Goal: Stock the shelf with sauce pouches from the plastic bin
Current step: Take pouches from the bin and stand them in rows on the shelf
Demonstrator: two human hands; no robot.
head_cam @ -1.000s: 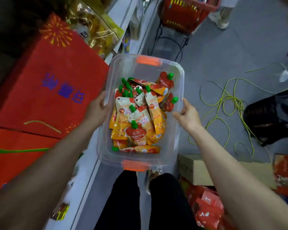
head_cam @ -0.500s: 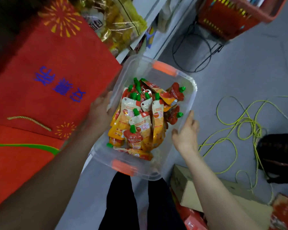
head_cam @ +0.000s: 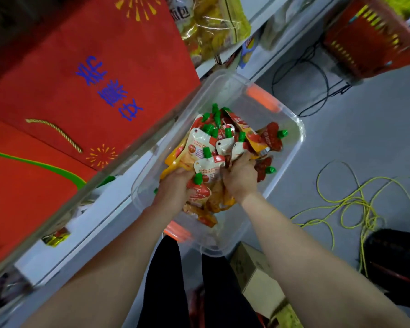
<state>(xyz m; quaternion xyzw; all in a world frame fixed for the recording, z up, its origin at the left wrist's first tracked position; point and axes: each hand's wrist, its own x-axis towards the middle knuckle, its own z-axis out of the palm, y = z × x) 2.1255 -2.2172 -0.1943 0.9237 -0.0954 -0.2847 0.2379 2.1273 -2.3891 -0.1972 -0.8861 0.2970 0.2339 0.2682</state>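
A clear plastic bin with orange handles sits low in front of me, its left side against the white shelf edge. Inside lies a heap of sauce pouches, red, white and orange with green caps. Both hands are down in the heap. My left hand closes around pouches on the left side. My right hand grips pouches from the right. A bunch of several pouches is pressed between the two hands.
Large red gift bags fill the shelf at left, with yellow snack bags beyond. A red shopping basket stands at the far right. Yellow cord lies looped on the grey floor. A cardboard box sits beside my legs.
Both hands have let go of the bin's sides and gone into it, closing on a bunch of pouches. The view has tilted and moved nearer the shelf.
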